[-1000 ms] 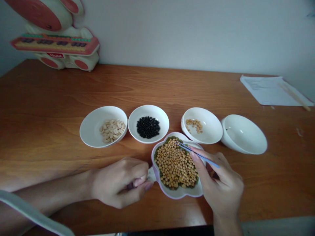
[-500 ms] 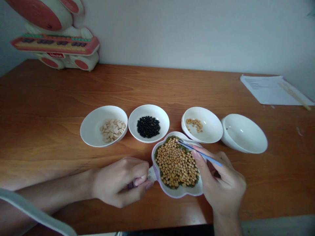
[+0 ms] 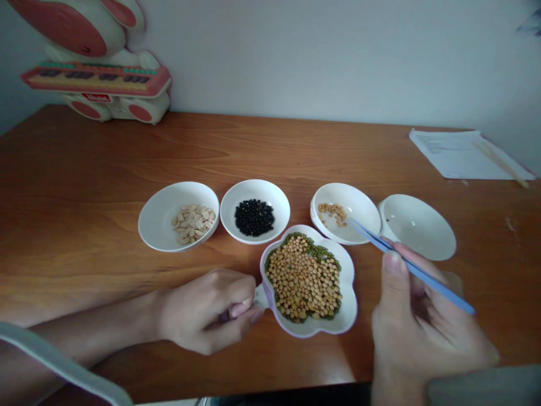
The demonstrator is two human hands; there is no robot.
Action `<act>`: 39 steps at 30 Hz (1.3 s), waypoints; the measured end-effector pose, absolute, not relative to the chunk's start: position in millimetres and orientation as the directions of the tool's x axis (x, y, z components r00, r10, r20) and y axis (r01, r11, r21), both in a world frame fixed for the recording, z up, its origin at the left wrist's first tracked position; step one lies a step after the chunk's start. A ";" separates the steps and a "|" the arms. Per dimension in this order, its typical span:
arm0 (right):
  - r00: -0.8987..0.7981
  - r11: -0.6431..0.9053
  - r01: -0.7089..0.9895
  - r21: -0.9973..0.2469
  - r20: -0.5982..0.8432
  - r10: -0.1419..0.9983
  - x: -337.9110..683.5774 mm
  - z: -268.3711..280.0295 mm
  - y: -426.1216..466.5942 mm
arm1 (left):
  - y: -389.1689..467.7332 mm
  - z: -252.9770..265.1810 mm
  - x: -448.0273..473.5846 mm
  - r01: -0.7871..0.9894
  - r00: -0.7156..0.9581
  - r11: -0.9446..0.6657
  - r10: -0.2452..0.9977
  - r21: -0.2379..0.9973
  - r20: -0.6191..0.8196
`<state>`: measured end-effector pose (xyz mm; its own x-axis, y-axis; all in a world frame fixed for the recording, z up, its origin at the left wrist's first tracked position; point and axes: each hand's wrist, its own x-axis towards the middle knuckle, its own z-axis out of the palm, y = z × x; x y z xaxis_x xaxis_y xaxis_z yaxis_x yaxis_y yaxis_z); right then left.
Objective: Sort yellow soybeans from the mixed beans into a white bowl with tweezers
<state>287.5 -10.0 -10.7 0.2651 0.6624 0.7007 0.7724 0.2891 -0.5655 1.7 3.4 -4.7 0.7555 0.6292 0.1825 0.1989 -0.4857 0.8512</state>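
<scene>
Now, right hand (image 3: 426, 321): gripping tweezers (image 3: 435, 282), tips over soybean bowl (image 3: 363, 211); load too small to tell.
Left hand (image 3: 209, 313): closed on handle (image 3: 260, 297) of dish (image 3: 349, 307), toward desk's (image 3: 253, 146) front edge.
Soybeans (image 3: 296, 282): in dish and bowl; likely to roll; light squeeze, low release advisable.
In the way: green beans (image 3: 326, 255) mixed in.
Far edge, left: toy (image 3: 114, 84).
Far edge, right: paper (image 3: 448, 155), stick (image 3: 501, 160).

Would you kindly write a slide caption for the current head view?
Right hand holds blue tweezers over a bowl of soybeans; left hand grips a flower-shaped dish by its handle.
</scene>
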 end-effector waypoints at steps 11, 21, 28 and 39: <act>-0.065 0.441 0.790 -0.426 0.657 0.751 267.0 -8.0 -2.4 | 2.9 -6.4 1.1 0.190 0.753 -0.475 0.632 0.859 0.183; -0.063 0.418 0.781 -0.464 0.607 0.792 266.0 -8.4 -1.3 | 1.9 -9.1 0.5 0.181 0.758 -0.446 0.632 0.876 0.165; -0.019 0.401 0.786 -0.471 0.630 0.776 267.9 -9.8 -6.4 | 2.1 -7.8 0.6 0.181 0.754 -0.463 0.632 0.868 0.180; 0.346 0.238 0.803 -0.546 0.753 0.559 272.5 -20.0 -15.5 | 2.4 -6.3 1.0 0.188 0.756 -0.461 0.631 0.867 0.172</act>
